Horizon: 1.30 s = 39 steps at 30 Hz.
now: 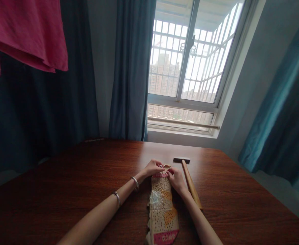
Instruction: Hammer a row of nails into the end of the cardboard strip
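A long piece of printed cardboard (161,212) lies lengthwise on the table in front of me. It is beige with many dark dots or holes, orange patches and pink bands, and its left edge is ragged. A shiny, clear patch like tape covers part of its middle. At its far end my left hand (154,167) is closed in a pinch from the left, beside several thin upright bits. My right hand (175,178) pinches at the same end from the right. What the fingertips hold is too small to make out.
Just right of my right hand lies a hammer (189,180) with a dark head and wooden handle. The brown wooden table (108,163) reaches to the window wall. Blue curtains (131,68) hang behind, and a pink cloth (29,34) hangs at upper left.
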### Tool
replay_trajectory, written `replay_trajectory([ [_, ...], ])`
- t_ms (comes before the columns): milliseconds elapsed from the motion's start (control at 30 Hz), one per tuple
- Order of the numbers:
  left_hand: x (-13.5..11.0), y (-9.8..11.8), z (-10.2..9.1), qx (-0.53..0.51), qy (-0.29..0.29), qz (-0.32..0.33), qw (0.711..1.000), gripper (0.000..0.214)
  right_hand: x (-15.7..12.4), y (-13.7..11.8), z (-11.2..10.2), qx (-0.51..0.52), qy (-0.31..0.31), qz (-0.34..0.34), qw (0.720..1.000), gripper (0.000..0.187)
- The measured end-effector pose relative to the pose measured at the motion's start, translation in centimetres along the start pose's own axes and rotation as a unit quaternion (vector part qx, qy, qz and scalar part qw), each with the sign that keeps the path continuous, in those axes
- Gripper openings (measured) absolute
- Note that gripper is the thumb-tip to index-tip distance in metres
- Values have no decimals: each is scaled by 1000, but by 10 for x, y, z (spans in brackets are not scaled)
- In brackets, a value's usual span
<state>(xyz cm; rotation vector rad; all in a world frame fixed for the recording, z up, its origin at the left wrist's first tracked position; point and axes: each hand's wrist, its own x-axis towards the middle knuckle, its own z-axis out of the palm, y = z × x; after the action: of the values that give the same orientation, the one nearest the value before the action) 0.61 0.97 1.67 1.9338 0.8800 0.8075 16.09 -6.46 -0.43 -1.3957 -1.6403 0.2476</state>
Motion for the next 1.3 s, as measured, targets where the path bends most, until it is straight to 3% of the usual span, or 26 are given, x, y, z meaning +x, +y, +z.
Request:
replay_trajectory([
  [500,1,0,0,10,-26,24,999,30,0,-3,-2,30,1,16,999,20],
  [967,2,-2,0,13,-30,28,999,28,11,8,-13,96,-7,109,989,25],
  [1133,1,-1,0,9,-22,29,999,28,19,-9,-23,19,36,44,998,22],
  [1300,-1,1,-1,-7,-37,38,999,29,28,-18,-16,-4,-26,19,999,18],
])
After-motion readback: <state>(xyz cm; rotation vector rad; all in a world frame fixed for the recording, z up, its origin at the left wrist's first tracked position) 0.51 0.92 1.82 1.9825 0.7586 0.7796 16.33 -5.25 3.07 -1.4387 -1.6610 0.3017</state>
